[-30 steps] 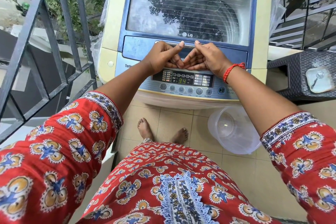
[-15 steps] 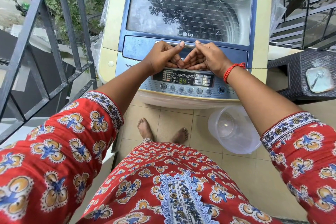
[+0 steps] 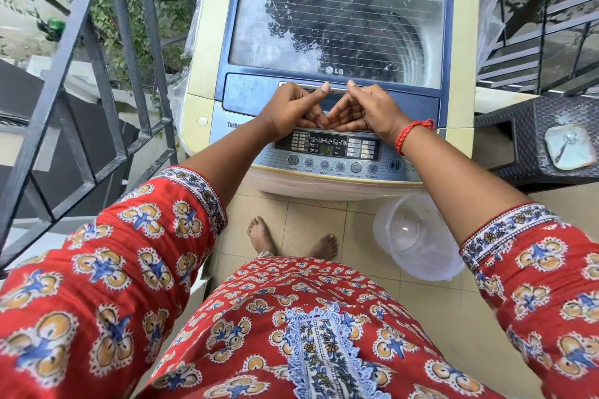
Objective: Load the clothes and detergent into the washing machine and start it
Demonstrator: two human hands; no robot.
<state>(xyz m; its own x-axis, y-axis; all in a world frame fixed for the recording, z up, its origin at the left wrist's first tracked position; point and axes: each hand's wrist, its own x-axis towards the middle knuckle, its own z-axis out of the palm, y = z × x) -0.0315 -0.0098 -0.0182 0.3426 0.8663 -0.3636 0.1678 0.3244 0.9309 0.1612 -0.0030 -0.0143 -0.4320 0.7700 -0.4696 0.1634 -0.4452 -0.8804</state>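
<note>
Lid (image 3: 337, 29) down, display (image 3: 327, 150) lit; probably started. Your left hand (image 3: 296, 110) and right hand (image 3: 369, 110), fingers curled, grasp nothing at twelve o'clock.

You see one washing machine (image 3: 337, 52), one clear plastic tub (image 3: 418, 236) on the floor, one dark woven stool (image 3: 518, 146), one square dish (image 3: 569, 146), two hands, two bare feet, and seven panel buttons.

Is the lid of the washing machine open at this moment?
No, the lid lies flat and closed on the washing machine, and the left hand and right hand rest at its front edge.
</note>
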